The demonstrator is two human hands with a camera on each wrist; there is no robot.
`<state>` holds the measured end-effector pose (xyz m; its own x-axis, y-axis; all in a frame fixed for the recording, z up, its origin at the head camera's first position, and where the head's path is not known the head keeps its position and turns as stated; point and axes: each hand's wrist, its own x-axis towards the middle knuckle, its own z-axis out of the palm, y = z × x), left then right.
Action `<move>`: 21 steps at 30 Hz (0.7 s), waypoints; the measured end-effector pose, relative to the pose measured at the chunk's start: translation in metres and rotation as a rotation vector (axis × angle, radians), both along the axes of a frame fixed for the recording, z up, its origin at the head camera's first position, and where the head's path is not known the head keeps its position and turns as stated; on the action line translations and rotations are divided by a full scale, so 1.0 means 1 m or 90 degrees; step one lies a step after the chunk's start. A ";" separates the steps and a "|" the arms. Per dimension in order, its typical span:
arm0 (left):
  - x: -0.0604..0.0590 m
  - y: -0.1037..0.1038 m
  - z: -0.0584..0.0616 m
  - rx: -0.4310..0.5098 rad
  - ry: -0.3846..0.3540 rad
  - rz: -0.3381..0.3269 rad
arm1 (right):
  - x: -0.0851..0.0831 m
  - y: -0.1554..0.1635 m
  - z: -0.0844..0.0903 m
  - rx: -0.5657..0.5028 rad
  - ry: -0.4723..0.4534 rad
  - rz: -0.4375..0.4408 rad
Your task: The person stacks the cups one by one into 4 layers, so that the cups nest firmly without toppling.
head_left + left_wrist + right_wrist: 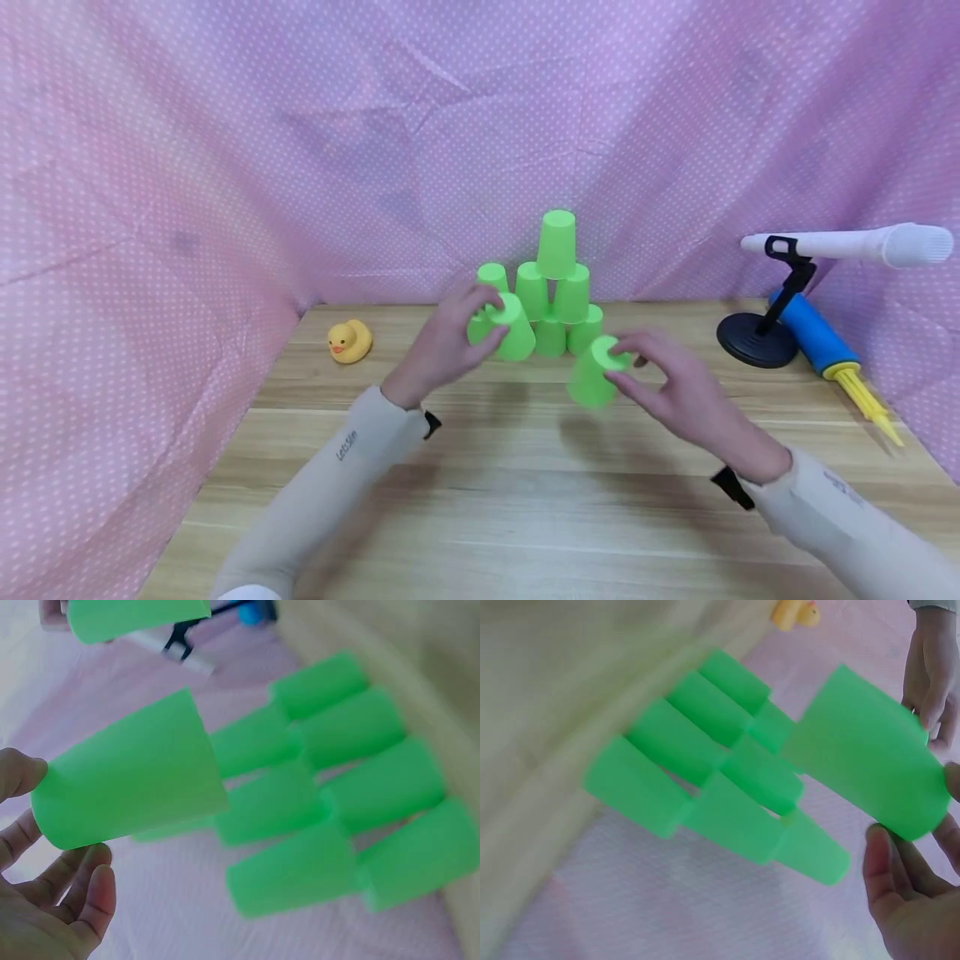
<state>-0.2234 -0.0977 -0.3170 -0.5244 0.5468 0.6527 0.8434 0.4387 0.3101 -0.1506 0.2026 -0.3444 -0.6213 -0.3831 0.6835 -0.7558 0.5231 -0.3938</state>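
Observation:
A pyramid of green cups (557, 287) stands upside down at the back of the wooden table (480, 500). My left hand (489, 321) grips one upturned green cup (516, 333) by its base, just left of the pyramid's bottom row. In the left wrist view that cup (127, 784) sits between thumb and fingers (82, 889), with the stack (337, 802) behind it. My right hand (628, 371) holds a second green cup (594, 373) by its base, in front of the pyramid's right side and lifted off the table. The right wrist view shows this cup (870, 772) beside the stack (705, 765).
A yellow rubber duck (349, 341) sits at the back left. On the right, a white microphone (855, 246) rests on a black stand (753, 340), with a blue and yellow hand pump (825, 346) beside it. Pink dotted cloth (187, 208) walls the table on three sides.

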 end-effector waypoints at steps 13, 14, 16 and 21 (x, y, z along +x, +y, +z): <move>-0.067 0.003 0.050 0.062 0.030 0.081 | -0.080 -0.039 0.097 -0.092 0.144 0.019; -0.071 0.005 0.051 0.057 0.020 0.090 | -0.085 -0.042 0.103 -0.102 0.141 0.017; -0.078 0.007 0.054 0.047 -0.002 0.109 | -0.092 -0.045 0.115 -0.118 0.128 0.010; -0.093 0.013 0.054 0.007 -0.075 0.140 | -0.108 -0.051 0.137 -0.122 0.083 -0.039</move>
<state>-0.3161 -0.0849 -0.2632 -0.7026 0.4043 0.5856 0.6859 0.6038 0.4062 -0.2583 0.1519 -0.2075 -0.5414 -0.2031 0.8159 -0.7760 0.4942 -0.3918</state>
